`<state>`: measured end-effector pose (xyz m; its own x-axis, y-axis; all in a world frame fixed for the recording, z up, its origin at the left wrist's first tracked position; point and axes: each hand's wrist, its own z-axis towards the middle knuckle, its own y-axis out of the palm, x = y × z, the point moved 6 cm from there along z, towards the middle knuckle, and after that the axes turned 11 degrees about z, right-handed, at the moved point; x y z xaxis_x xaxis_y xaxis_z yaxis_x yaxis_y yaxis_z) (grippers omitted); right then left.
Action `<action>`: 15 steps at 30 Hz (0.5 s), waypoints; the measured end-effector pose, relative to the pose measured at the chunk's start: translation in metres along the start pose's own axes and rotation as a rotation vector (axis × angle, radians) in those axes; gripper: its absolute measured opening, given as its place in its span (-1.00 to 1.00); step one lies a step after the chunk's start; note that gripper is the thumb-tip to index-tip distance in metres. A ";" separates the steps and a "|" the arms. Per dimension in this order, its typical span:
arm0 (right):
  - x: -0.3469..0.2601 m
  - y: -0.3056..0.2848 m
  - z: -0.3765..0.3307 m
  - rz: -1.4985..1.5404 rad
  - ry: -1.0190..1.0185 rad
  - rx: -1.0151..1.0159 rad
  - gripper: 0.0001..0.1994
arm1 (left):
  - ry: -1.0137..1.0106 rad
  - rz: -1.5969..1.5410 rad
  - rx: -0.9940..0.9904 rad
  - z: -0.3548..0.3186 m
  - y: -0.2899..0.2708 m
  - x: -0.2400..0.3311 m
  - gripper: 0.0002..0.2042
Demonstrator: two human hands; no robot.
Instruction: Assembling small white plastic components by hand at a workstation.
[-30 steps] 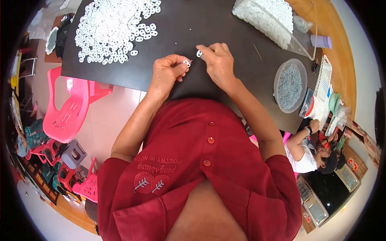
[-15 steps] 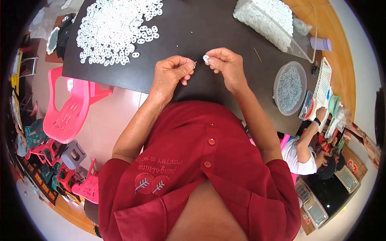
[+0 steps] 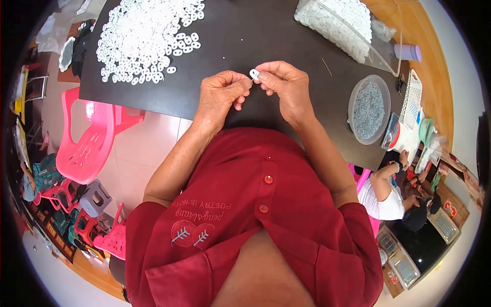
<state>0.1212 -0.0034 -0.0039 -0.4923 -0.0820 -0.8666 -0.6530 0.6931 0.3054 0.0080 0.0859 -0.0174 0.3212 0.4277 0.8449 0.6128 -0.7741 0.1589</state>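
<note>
Over the near part of the dark table my two hands meet at the fingertips. Between thumb and forefinger my right hand [image 3: 290, 91] pinches a small white oval plastic piece [image 3: 254, 74] with holes in it. My left hand [image 3: 220, 96] is closed in a pinch on a small thin metal piece, mostly hidden by the fingers, held right at the white piece's lower edge. Whether the metal has entered a hole I cannot tell. A large heap of similar white two-holed pieces [image 3: 146, 38] lies at the far left.
A round clear bowl [image 3: 351, 110] of small silvery metal pieces stands at the right. Beyond it are a thin brass-coloured stick [image 3: 326, 67], a clear bin of white pieces [image 3: 332, 33] and a lilac cup [image 3: 407, 52]. Pink chair [image 3: 89, 138] at left; another person's arm [image 3: 384, 179] at right.
My right hand has moved slightly left, bringing the white piece from a gap away up to my left fingertips. The other person's arm at the right has drawn back a little.
</note>
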 end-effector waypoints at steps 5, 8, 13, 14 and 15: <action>0.000 0.003 -0.002 -0.020 -0.046 0.002 -0.88 | -0.003 -0.011 0.015 -0.001 0.000 -0.003 -0.89; -0.001 0.003 -0.003 -0.058 -0.072 0.006 -0.88 | -0.001 -0.016 0.029 -0.001 -0.001 -0.004 -0.89; 0.001 0.004 -0.006 -0.047 -0.080 0.025 -0.89 | -0.001 -0.028 0.051 -0.001 -0.001 -0.005 -0.90; 0.001 0.004 -0.006 -0.043 -0.079 0.030 -0.89 | -0.005 -0.020 0.054 -0.001 -0.001 -0.005 -0.89; 0.002 0.004 -0.006 -0.042 -0.079 0.032 -0.89 | -0.009 -0.012 0.055 -0.001 -0.001 -0.005 -0.88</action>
<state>0.1139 -0.0053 -0.0020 -0.4173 -0.0559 -0.9071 -0.6531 0.7125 0.2565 0.0053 0.0842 -0.0214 0.3199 0.4409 0.8386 0.6555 -0.7421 0.1402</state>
